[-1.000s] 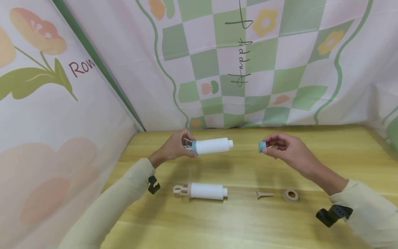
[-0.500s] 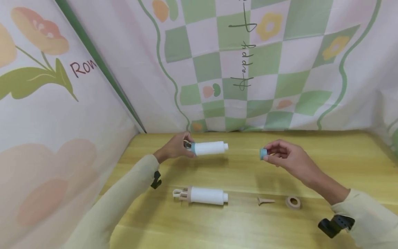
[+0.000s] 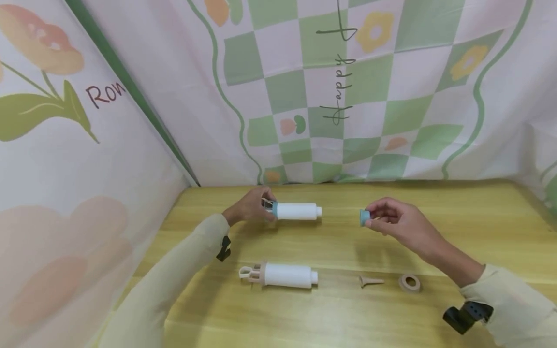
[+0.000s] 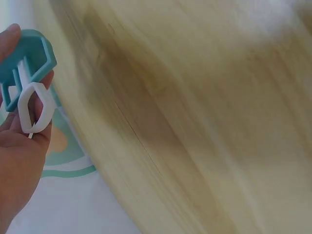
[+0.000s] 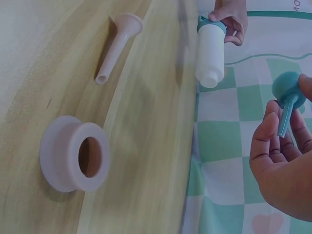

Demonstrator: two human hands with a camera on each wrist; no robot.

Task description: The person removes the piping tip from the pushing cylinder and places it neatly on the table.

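Observation:
My left hand point(image 3: 251, 205) grips the teal collar point(image 4: 36, 53) of a white, syringe-like cylinder point(image 3: 298, 211) low over the table's far part. Behind the collar, a white loop handle point(image 4: 36, 108) shows in the left wrist view. I cannot tell whether the cylinder touches the wood. My right hand point(image 3: 404, 222) pinches a teal rounded piece with a thin tubular stem point(image 5: 288, 95), apart from the cylinder's narrow tip. A second white cylinder point(image 3: 287, 275) with a beige collar lies nearer me. To its right are a beige flared tube point(image 3: 371, 281) and a beige ring point(image 3: 410, 283).
The wooden table point(image 3: 348, 319) ends at the back against a green-and-white checked cloth point(image 3: 330, 92). Another printed cloth point(image 3: 65, 183) hangs along the left side. Black wrist devices, such as the right one point(image 3: 467, 316), sit at both cuffs.
My left hand has lowered the teal-collared cylinder, which has turned from tilted to nearly level. My right hand keeps its hold on the teal piece, slightly lower. The beige parts have stayed put.

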